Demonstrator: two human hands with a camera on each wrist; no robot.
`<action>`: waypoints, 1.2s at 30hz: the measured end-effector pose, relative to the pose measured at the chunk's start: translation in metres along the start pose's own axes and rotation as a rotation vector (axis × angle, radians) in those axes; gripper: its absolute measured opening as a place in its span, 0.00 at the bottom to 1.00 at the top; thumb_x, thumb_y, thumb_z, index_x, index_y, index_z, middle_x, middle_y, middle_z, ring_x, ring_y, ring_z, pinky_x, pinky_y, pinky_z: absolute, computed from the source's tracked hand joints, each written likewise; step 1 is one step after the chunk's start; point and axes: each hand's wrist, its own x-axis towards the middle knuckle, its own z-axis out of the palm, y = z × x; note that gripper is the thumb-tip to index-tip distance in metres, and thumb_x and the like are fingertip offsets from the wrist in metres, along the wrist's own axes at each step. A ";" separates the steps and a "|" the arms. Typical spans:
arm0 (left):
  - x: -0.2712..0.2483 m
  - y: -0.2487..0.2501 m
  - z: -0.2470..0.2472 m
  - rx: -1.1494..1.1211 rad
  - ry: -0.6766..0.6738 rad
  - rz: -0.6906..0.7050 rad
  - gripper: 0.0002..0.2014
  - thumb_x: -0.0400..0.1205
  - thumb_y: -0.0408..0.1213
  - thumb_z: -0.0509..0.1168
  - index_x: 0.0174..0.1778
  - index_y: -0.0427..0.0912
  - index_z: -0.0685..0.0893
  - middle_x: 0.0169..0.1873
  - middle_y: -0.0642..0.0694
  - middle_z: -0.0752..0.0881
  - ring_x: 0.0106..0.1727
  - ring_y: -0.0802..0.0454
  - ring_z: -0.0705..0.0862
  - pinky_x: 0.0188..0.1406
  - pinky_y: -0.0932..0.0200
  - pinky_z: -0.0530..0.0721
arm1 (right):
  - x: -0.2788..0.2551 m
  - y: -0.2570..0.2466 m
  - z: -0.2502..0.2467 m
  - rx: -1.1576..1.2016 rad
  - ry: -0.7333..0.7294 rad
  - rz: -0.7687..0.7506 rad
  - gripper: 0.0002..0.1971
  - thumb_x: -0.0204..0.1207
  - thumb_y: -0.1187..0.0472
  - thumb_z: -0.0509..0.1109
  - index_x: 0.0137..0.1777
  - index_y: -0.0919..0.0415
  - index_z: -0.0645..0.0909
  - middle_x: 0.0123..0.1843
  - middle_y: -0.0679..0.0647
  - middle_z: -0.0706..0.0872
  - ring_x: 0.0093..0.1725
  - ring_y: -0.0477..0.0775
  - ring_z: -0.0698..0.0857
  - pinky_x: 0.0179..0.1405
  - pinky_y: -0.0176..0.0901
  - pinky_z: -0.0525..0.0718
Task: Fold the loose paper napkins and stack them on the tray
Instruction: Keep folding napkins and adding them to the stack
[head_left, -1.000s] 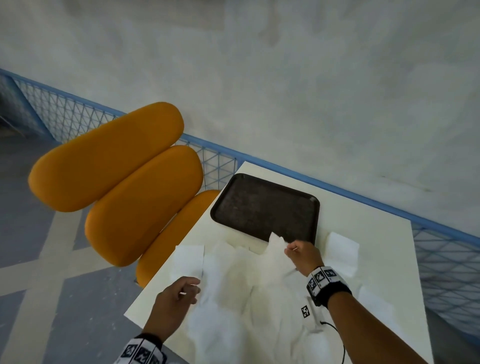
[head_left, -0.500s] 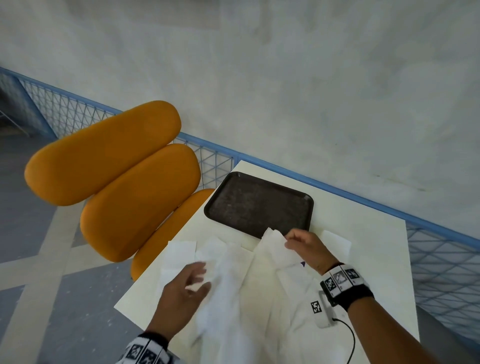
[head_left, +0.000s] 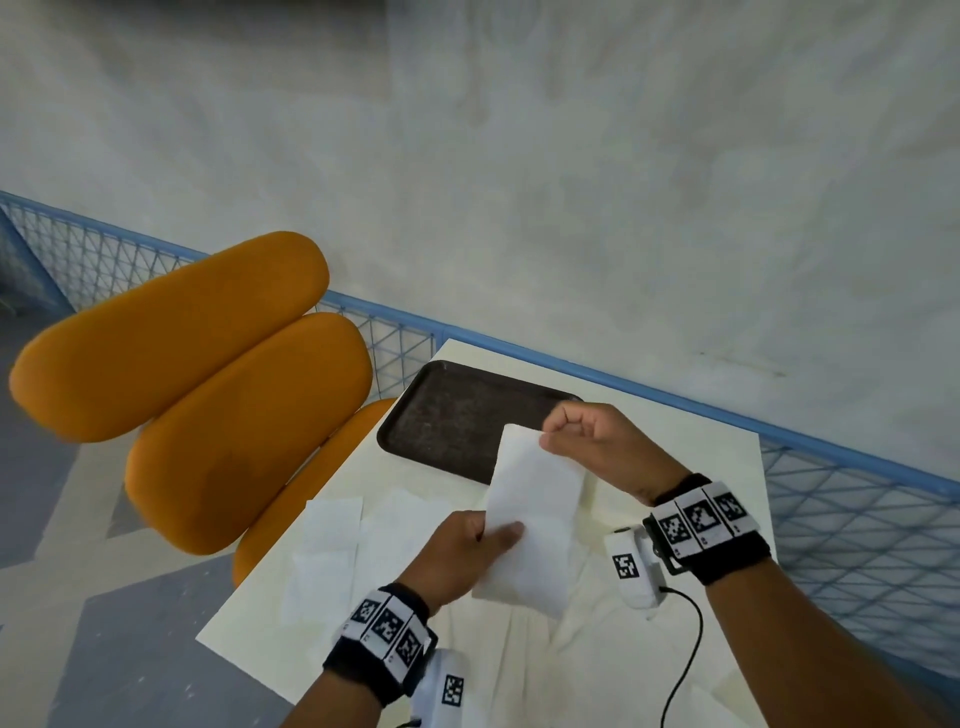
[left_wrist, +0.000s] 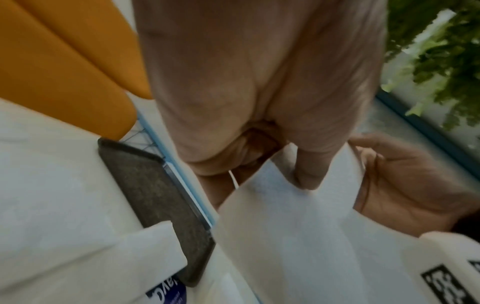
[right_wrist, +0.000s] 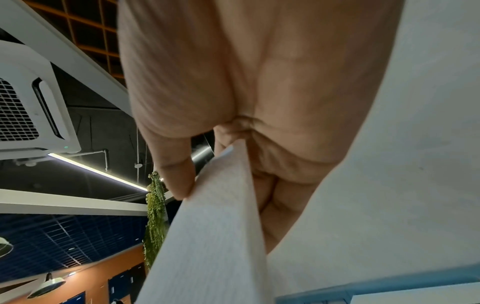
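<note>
White paper napkin (head_left: 535, 499) held in air, just before dark rectangular tray (head_left: 447, 415). Right hand (head_left: 597, 447) pinches top edge; left hand (head_left: 462, 551) pinches lower edge, thumb over. Risk: thin sheet tears or creases crooked if pulled unevenly.

Right hand (right_wrist: 233, 92) pinches top edge of white napkin (right_wrist: 213, 236) between thumb and fingers (right_wrist: 267, 205); ceiling air-conditioning unit (right_wrist: 28, 107), hanging green plant (right_wrist: 154, 216) behind.

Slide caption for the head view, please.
Both hands, left and right, hold a napkin up near the bare tray.
</note>
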 end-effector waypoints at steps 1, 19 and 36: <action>-0.002 0.000 0.002 -0.057 -0.008 -0.016 0.18 0.83 0.53 0.69 0.54 0.41 0.91 0.51 0.46 0.93 0.53 0.48 0.92 0.61 0.43 0.89 | -0.001 0.001 -0.001 -0.002 0.003 -0.004 0.03 0.81 0.63 0.73 0.47 0.61 0.85 0.40 0.48 0.89 0.42 0.44 0.86 0.47 0.37 0.82; -0.010 0.012 -0.009 -0.074 0.044 0.095 0.10 0.88 0.37 0.62 0.52 0.43 0.90 0.46 0.41 0.92 0.43 0.55 0.87 0.42 0.61 0.85 | -0.012 0.033 0.023 -0.005 -0.016 0.081 0.10 0.80 0.50 0.75 0.60 0.48 0.87 0.55 0.45 0.92 0.57 0.45 0.90 0.57 0.39 0.86; -0.002 0.023 -0.005 0.157 0.264 0.154 0.15 0.84 0.54 0.66 0.41 0.47 0.83 0.39 0.48 0.86 0.46 0.46 0.87 0.45 0.57 0.90 | -0.016 0.053 0.027 -0.024 -0.040 0.101 0.06 0.80 0.53 0.75 0.49 0.55 0.87 0.43 0.55 0.90 0.41 0.48 0.86 0.39 0.39 0.84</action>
